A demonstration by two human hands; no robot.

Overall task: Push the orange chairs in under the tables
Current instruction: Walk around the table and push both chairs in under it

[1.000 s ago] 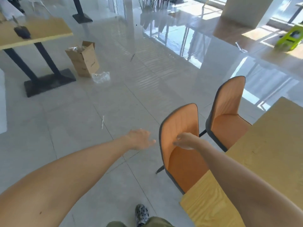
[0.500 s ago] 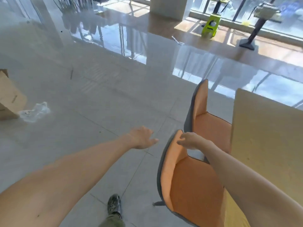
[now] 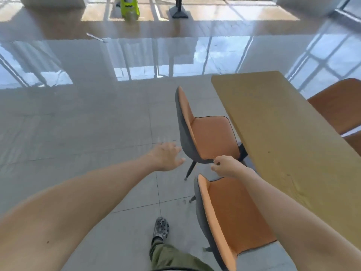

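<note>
Two orange chairs with grey backs stand side by side along the left edge of a wooden table [image 3: 273,137]. The near chair [image 3: 234,216] has its seat partly under the tabletop. The far chair [image 3: 211,137] sits with its seat just at the table's edge. My right hand [image 3: 226,166] hovers loosely curled above the near chair's backrest top, holding nothing. My left hand [image 3: 166,155] is held out open over the floor, just left of the far chair's back. A third orange chair [image 3: 338,106] shows on the table's far side.
Glossy grey floor tiles stretch to the left and ahead. A lime-green object [image 3: 130,6] and a black table base [image 3: 178,13] stand by the windows far ahead. My shoe [image 3: 160,228] and green trouser leg are below, left of the near chair.
The view has swung right, bringing the table's length and a third chair into sight. My right hand has lifted off the near chair's backrest and my body has stepped forward along the chairs.
</note>
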